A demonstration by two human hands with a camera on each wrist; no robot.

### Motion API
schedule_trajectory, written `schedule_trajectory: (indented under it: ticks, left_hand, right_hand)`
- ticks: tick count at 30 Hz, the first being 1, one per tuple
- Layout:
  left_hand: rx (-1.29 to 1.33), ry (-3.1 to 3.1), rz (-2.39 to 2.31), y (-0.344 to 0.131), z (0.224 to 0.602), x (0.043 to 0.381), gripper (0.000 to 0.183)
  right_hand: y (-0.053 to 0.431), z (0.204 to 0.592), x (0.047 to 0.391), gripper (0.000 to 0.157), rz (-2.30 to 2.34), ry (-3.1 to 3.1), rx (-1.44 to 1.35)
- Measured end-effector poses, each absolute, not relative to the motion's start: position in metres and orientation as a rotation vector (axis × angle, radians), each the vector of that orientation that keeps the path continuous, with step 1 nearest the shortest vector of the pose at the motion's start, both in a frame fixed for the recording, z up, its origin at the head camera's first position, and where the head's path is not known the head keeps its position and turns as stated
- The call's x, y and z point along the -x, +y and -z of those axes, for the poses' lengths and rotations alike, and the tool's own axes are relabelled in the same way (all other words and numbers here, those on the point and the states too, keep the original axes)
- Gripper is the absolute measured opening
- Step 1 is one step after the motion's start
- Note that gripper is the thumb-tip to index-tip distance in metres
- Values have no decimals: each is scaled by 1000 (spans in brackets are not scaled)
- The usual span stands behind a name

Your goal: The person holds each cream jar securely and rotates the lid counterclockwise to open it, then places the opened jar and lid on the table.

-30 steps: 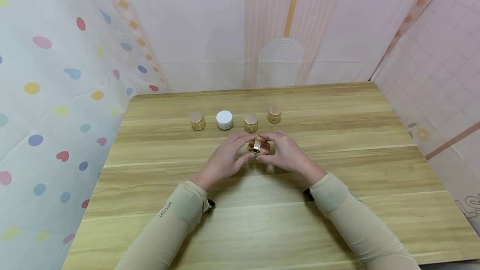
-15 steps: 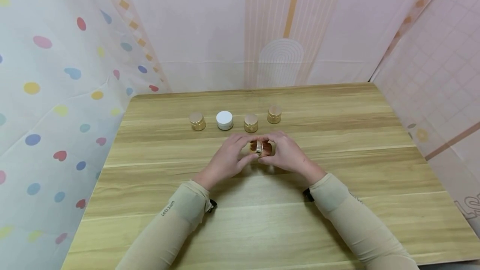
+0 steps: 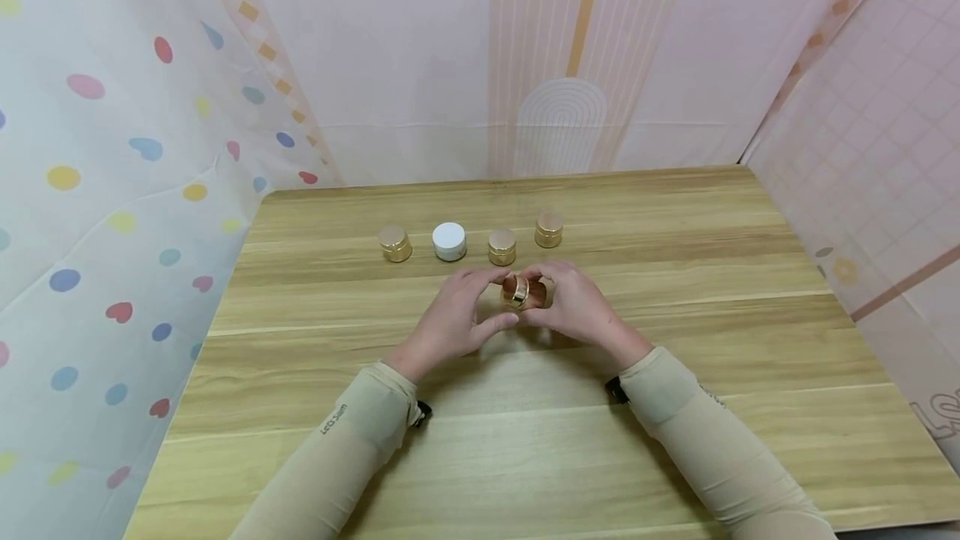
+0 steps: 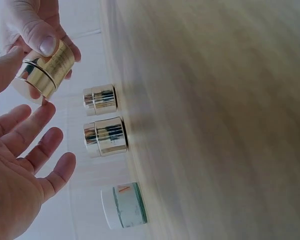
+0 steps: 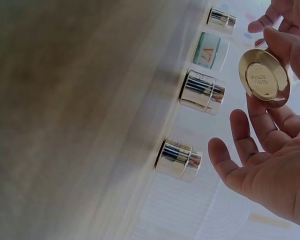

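A small shiny gold jar (image 3: 534, 294) is held on its side between both hands, its lid end toward the left. My right hand (image 3: 577, 311) grips the body, with its thumb (image 4: 40, 40) lying along it. My left hand (image 3: 448, 317) has thumb and forefinger round the lid end, a fingertip (image 4: 48, 108) right at the rim; its other fingers are spread. In the right wrist view the jar's round base (image 5: 265, 80) faces the camera, with small printed marks. Beyond the hands stand a gold jar (image 3: 502, 247) and a white-lidded jar (image 3: 449, 241).
Two more gold jars, a left one (image 3: 395, 243) and a right one (image 3: 549, 230), stand upright in the same row on the wood-grain table (image 3: 510, 440). A patterned cloth (image 3: 405, 57) hangs behind the table's far edge, with more cloth at both sides.
The gold jar has shifted slightly right and turned between the hands. My left thumb has moved a little away from its near side. The row of jars has not moved.
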State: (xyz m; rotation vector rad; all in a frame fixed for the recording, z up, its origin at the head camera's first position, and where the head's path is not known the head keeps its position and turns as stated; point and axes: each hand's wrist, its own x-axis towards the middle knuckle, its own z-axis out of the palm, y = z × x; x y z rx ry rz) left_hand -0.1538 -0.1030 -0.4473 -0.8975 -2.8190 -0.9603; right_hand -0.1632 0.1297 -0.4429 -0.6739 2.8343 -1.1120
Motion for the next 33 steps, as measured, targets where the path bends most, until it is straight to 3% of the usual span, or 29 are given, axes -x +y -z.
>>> schedule_trajectory:
  ticks: [25, 33]
  left_hand:
    - [941, -2747, 939, -104, 451, 155, 55]
    - [893, -2779, 950, -104, 451, 153, 57]
  right_hand:
    - [128, 444, 163, 54, 1129, 2772, 769]
    - [128, 444, 162, 51, 1139, 2765, 786]
